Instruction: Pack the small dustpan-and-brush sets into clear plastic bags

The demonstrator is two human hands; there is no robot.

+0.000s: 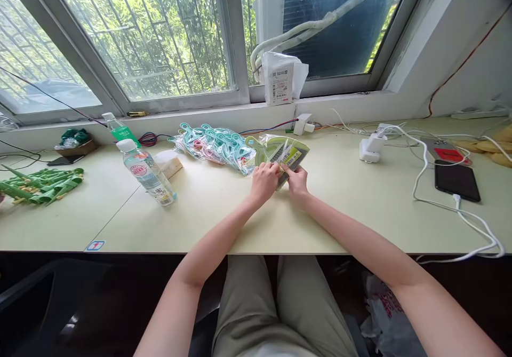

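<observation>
L hand (265, 180) & R hand (297, 181): grip clamped on green pkt (292, 155), prob. adjusting it, view part-blocked; next needs steady hold.

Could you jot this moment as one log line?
left hand: holds packet; right hand: holds same packet; beside packet: bagged teal hangers; farther left: two bottles; farther right: phone
</observation>
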